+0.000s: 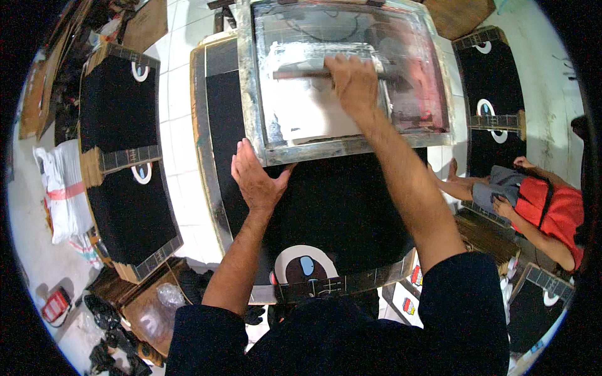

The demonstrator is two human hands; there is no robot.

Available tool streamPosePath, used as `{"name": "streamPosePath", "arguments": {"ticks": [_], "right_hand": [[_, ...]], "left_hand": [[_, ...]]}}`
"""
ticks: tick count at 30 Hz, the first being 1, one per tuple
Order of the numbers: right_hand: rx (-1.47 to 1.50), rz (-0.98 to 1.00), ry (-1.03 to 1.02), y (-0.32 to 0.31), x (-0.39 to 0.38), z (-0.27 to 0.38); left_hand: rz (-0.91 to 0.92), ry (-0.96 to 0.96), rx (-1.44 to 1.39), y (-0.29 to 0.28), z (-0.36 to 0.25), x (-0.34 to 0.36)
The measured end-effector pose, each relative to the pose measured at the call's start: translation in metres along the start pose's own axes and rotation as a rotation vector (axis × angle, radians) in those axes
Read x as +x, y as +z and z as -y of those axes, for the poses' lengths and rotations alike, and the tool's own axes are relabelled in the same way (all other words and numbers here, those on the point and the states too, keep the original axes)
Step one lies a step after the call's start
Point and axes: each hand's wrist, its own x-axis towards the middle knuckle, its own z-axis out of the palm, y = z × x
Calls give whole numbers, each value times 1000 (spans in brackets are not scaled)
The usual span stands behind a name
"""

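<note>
A wooden screen frame (pixel 346 153) with clouded mesh and a patch of white ink (pixel 288 103) lies over the upper part of a black fabric panel (pixel 332 207) on the centre board. My right hand (pixel 351 84) is closed on a long squeegee (pixel 291 74) lying across the white patch. My left hand (pixel 257 175) grips the frame's lower left corner, thumb tucked along its underside. Near me, the panel shows a printed white shape with a blue oval (pixel 306 266). What lies beneath the white patch is hidden.
Similar boards with black fabric (pixel 119 94) stand at both sides (pixel 492 69). A white sack (pixel 66 200) lies at far left. At right, a seated person in red (pixel 552 219) has bare legs reaching toward the centre board. Cardboard and plastic bags (pixel 169 294) sit at lower left.
</note>
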Motion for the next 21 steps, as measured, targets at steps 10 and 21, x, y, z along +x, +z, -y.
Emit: {"name": "streamPosePath", "arguments": {"ticks": [10, 21], "right_hand": [[55, 113, 26, -35, -85, 31], [108, -102, 15, -47, -85, 29]], "left_hand": [[-63, -51, -245, -1, -2, 6], [-268, -4, -652, 18, 4, 2]]}}
